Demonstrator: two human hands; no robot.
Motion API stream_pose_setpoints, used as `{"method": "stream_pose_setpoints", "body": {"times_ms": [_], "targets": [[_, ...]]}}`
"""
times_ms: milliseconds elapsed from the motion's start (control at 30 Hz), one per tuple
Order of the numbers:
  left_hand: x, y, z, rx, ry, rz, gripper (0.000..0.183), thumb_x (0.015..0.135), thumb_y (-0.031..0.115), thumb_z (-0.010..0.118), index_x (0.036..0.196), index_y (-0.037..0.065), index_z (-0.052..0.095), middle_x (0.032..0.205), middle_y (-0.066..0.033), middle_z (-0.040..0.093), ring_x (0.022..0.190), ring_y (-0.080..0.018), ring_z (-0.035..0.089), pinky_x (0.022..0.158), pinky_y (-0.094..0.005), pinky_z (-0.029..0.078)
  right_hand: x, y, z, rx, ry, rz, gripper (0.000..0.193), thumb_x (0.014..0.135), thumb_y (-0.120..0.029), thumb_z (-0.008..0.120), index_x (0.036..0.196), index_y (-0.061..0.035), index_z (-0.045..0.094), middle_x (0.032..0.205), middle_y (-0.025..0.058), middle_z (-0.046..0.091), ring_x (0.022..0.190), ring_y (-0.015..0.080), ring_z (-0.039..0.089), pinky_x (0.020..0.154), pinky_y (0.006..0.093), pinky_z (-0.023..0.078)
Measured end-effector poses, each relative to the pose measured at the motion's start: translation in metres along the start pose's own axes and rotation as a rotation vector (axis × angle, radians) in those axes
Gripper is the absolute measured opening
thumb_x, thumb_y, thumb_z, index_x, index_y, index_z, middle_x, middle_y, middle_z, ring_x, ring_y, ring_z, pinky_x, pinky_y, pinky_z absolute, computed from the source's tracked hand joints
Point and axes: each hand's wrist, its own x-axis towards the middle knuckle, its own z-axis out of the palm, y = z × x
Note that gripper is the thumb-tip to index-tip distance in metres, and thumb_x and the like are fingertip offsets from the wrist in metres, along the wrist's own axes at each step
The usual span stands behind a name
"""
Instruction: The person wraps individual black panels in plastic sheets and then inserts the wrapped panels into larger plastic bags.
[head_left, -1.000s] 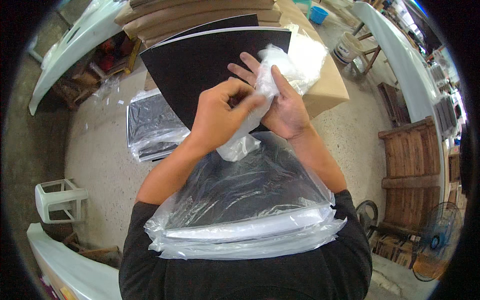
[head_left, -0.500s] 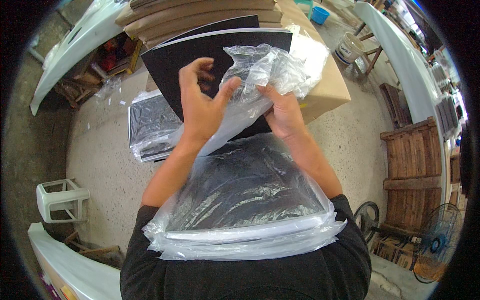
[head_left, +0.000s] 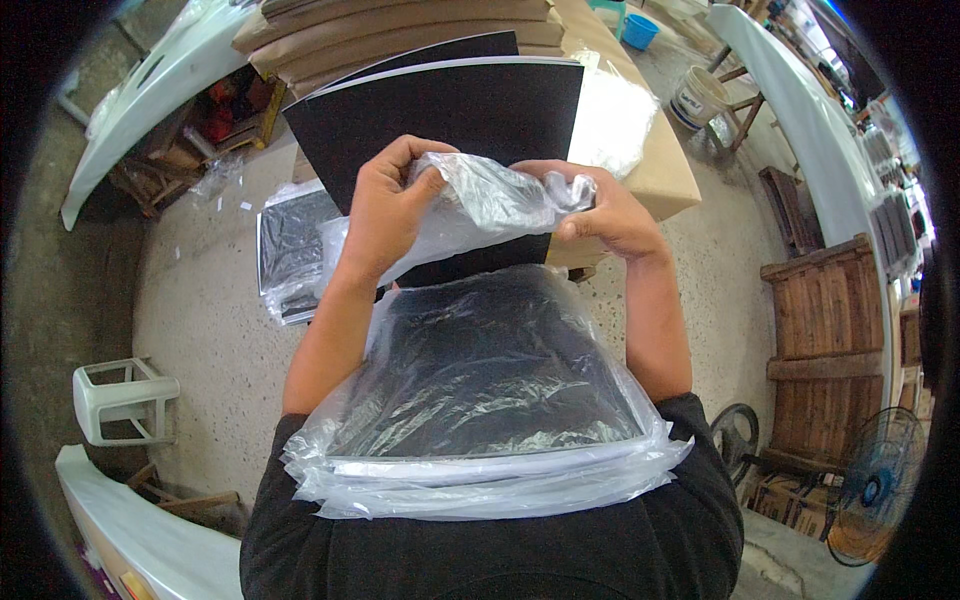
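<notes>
A clear plastic bag (head_left: 490,200) is stretched between both hands in front of a tall black-covered booklet or sheet stack (head_left: 500,105) with a white edge. My left hand (head_left: 390,205) pinches the bag's left side between thumb and fingers. On the other side my right hand (head_left: 620,215) is closed round the bag's bunched edge, thumb below and fingers above. Against my body lies a stack of dark flat items in clear plastic (head_left: 490,370), its white edges facing me. Another plastic-wrapped dark stack (head_left: 293,245) sits beyond my left forearm.
Brown paper-wrapped packs (head_left: 400,35) are piled behind the black booklet. A brown wrapped block (head_left: 650,180) with white plastic (head_left: 615,120) on it stands at right. Around are a white stool (head_left: 125,400), a wooden pallet (head_left: 825,345), a fan (head_left: 875,488) and a white bucket (head_left: 698,97).
My left hand has gone from open fingers to pinching the bag. My right hand has moved right and lower, and the bag now spreads between both hands. The black booklet stays in place.
</notes>
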Motion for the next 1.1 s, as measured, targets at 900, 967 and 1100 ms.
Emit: {"method": "stream_pose_setpoints", "body": {"times_ms": [900,967,1100], "targets": [[0.017,-0.002,-0.045,-0.246,0.492,0.099,0.026,0.075,0.018,0.064,0.093,0.001,0.056,0.084,-0.0070,0.058,0.075,-0.0137,0.054,0.067,-0.0238,0.043,-0.016,0.024,-0.022,0.487,0.772,-0.025,0.021,0.075,-0.021,0.064,0.087,-0.0052,0.058,0.076,0.0015,0.057,0.069,0.0110,0.053,0.064,0.0231,0.042],[0.015,0.009,-0.042,-0.211,0.597,0.210,0.023,0.074,0.015,0.065,0.091,0.001,0.056,0.082,-0.0064,0.058,0.074,-0.0144,0.054,0.066,-0.0250,0.043,-0.008,0.025,-0.005,0.051,1.184,-0.361,0.023,0.075,-0.021,0.064,0.089,-0.0035,0.057,0.080,0.0029,0.057,0.071,0.0126,0.053,0.066,0.0242,0.042],[-0.011,0.019,-0.012,0.695,0.800,0.594,0.017,0.073,0.011,0.063,0.083,0.001,0.053,0.075,-0.0088,0.055,0.069,-0.0233,0.054,0.062,-0.0317,0.043,-0.007,-0.002,0.055,-0.258,0.517,-0.443,0.036,0.074,-0.023,0.065,0.097,0.0007,0.052,0.094,0.0074,0.055,0.086,0.0139,0.052,0.077,0.0268,0.041]]}}
